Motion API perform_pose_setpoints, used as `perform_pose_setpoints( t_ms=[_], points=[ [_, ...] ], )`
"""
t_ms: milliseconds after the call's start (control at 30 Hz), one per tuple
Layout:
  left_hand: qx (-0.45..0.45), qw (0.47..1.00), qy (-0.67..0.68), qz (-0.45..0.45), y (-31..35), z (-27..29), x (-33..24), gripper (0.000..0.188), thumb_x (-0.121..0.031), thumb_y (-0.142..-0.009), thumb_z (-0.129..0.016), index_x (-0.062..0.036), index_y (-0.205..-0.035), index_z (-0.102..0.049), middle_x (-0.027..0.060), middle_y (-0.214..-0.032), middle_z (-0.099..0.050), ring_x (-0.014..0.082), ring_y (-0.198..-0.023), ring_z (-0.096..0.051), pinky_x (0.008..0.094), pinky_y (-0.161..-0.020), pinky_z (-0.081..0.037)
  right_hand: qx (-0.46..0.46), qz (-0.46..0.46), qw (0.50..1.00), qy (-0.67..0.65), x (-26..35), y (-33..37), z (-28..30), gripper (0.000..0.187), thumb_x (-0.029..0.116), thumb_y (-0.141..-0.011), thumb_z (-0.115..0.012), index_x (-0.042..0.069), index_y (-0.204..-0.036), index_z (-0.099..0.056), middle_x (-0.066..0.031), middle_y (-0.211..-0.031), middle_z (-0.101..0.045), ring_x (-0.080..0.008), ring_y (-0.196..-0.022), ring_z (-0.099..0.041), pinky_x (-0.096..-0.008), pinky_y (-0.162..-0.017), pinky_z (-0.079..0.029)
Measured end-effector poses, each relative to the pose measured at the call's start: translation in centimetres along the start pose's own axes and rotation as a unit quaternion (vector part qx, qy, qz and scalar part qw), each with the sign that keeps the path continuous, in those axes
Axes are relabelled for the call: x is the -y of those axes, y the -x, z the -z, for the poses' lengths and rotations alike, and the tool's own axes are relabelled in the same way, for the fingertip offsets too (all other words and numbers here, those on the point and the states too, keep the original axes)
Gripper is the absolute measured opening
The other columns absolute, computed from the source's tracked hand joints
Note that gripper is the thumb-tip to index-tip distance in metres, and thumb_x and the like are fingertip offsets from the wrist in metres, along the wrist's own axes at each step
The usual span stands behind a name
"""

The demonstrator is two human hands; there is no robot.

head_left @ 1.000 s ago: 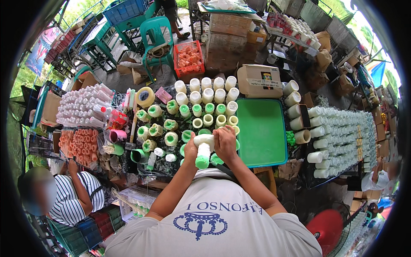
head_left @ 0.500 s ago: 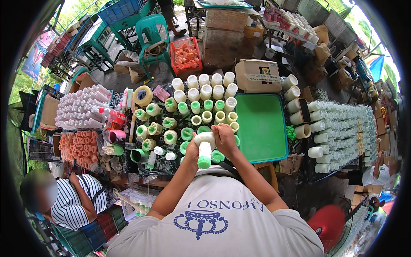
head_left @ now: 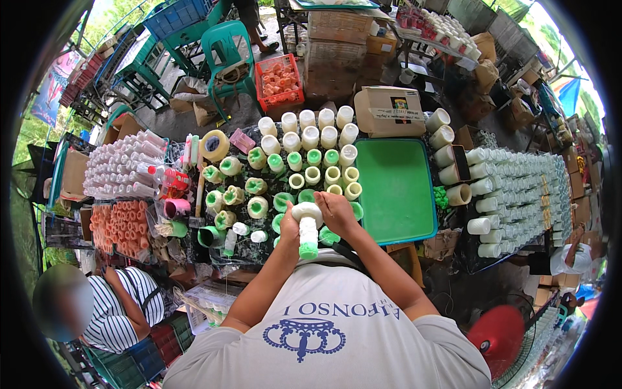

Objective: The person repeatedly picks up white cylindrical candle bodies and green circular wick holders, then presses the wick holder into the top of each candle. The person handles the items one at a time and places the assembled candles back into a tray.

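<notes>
Between my hands is a white, mushroom-shaped piece [head_left: 308, 223], with a broad round top and a narrower stem ending in green toward me. My left hand [head_left: 289, 227] is closed against the left side of its broad end. On the other side, my right hand [head_left: 337, 212] presses in with its fingers together. Just beyond stand rows of white cylinders [head_left: 310, 137] and cream-rimmed, hollow molds [head_left: 312, 175], some green inside. To the left are several cream molds with green centres [head_left: 258, 207] and small white pieces with green parts [head_left: 230, 241].
A green tray [head_left: 396, 191] lies right of the molds, below a cardboard box [head_left: 389, 111]. White cylinders [head_left: 489, 207] crowd the right side. Orange pieces [head_left: 120, 227] and a tape roll [head_left: 215, 145] are at left. A person in stripes [head_left: 123, 305] sits lower left; a red fan [head_left: 497, 340] stands lower right.
The held white piece has shifted slightly, its green end a little higher in view. Both hands keep their grip on it. The view has shifted a little.
</notes>
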State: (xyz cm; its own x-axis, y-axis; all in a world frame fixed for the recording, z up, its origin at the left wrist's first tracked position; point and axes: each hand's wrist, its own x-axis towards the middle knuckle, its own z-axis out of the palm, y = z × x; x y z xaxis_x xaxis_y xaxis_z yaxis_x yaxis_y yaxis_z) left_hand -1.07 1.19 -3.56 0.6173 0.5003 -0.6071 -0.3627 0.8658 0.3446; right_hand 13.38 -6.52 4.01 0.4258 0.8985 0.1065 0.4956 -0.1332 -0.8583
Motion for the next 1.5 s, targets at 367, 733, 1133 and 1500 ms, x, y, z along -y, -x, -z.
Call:
perform_pose_setpoints(
  t_ms=[367, 733, 1133, 1500],
  points=[
    [-0.166, 0.897, -0.243, -0.33, 2.4, -4.5, -2.5, 0.056, -0.052, -0.113, -0.04, -0.0091, -0.078, -0.05, -0.0029, -0.071, -0.046, 0.0087, -0.064, -0.041, 0.0284, -0.058, -0.037, 0.188, -0.227, 0.948, -0.117, 4.4, 0.8, 1.8, 0.054, 0.048, -0.097, -0.072, -0.005, -0.098, -0.073, -0.0092, -0.084, -0.074, -0.0138, -0.078, -0.07, -0.0285, -0.073, -0.055],
    [-0.105, 0.822, -0.369, -0.421, 3.9, -4.9, -2.6, 0.058, -0.05, -0.113, -0.042, -0.0053, -0.077, -0.049, -0.0042, -0.068, -0.043, 0.0065, -0.064, -0.038, 0.0278, -0.056, -0.034, 0.095, -0.16, 0.974, -0.131, 3.7, 1.6, 0.0, 0.047, 0.036, -0.082, -0.084, -0.005, -0.105, -0.075, -0.0152, -0.085, -0.076, -0.0182, -0.074, -0.071, -0.0332, -0.069, -0.055],
    [-0.13, 0.868, -0.38, -0.293, 4.4, -5.2, -3.5, 0.064, -0.056, -0.112, -0.039, -0.0036, -0.084, -0.062, 0.0031, -0.079, -0.062, 0.011, -0.072, -0.054, 0.0299, -0.068, -0.047, 0.125, -0.146, 0.968, -0.159, 2.1, 2.2, 0.4, 0.046, 0.036, -0.088, -0.083, -0.005, -0.108, -0.074, -0.0112, -0.086, -0.074, -0.0142, -0.075, -0.067, -0.0322, -0.068, -0.053],
    [-0.125, 0.875, -0.356, -0.303, 3.4, -4.8, -3.5, 0.063, -0.056, -0.111, -0.043, -0.0026, -0.086, -0.063, 0.0052, -0.084, -0.066, 0.0125, -0.075, -0.058, 0.0297, -0.072, -0.05, 0.171, -0.173, 0.938, -0.246, 2.3, 2.5, 0.9, 0.043, 0.032, -0.093, -0.081, -0.006, -0.111, -0.071, -0.0058, -0.09, -0.073, -0.0102, -0.079, -0.066, -0.0285, -0.07, -0.053]
  ],
)
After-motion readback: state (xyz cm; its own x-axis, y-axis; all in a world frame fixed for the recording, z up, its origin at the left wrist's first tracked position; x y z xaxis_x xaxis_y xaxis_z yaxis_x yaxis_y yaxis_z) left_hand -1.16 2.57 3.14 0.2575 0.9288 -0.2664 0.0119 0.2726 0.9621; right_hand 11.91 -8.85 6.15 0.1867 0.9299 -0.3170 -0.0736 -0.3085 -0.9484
